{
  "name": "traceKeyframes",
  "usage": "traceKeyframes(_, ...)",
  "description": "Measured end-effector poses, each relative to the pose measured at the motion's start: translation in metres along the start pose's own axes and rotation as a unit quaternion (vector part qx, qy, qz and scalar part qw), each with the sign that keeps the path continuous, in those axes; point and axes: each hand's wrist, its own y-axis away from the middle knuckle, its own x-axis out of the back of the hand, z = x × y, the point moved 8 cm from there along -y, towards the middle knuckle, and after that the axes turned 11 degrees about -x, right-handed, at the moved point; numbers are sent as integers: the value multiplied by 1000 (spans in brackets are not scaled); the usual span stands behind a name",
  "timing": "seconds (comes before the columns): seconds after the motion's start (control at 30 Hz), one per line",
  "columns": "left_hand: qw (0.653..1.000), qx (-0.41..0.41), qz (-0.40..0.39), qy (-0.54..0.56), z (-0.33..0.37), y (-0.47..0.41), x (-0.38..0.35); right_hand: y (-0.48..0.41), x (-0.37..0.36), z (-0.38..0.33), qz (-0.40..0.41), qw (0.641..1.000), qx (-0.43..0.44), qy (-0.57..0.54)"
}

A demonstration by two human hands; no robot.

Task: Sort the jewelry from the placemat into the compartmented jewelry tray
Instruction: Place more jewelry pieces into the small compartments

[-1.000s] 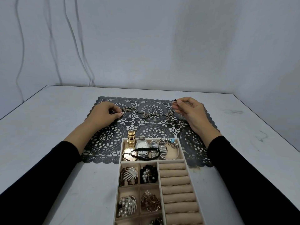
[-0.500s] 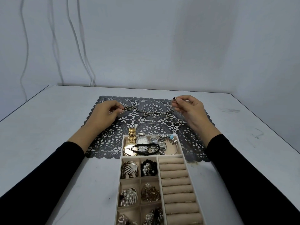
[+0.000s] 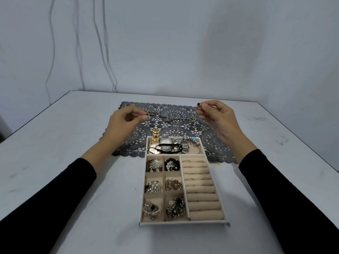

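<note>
A chain necklace hangs stretched between two hands, just above the lace placemat. The left hand pinches one end with thumb and finger. The right hand pinches the other end, where a small black bead sticks up. The chain runs side to side, from left to right, and sags a little in the middle.

The jewelry tray sits on the tabletop, closer to the person than the chain, right between the two arms. Its far end rests on the placemat. Both hands look about as near to it as each other. The wide box at the far end, with the watches in it, runs side to side like the chain, so I think pulling the chain straight back and down would fit best.

I can't read any words or brand names; the watch faces are too small.
</note>
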Motion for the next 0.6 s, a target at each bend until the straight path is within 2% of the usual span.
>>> traceKeyframes(0.37,998,-7,-19,63,46,49,4,65,-52,-4,-125,992,-3,12)
traceKeyframes(0.6,997,-21,-18,76,61,69,11,101,-80,-3,-194,978,-7,71)
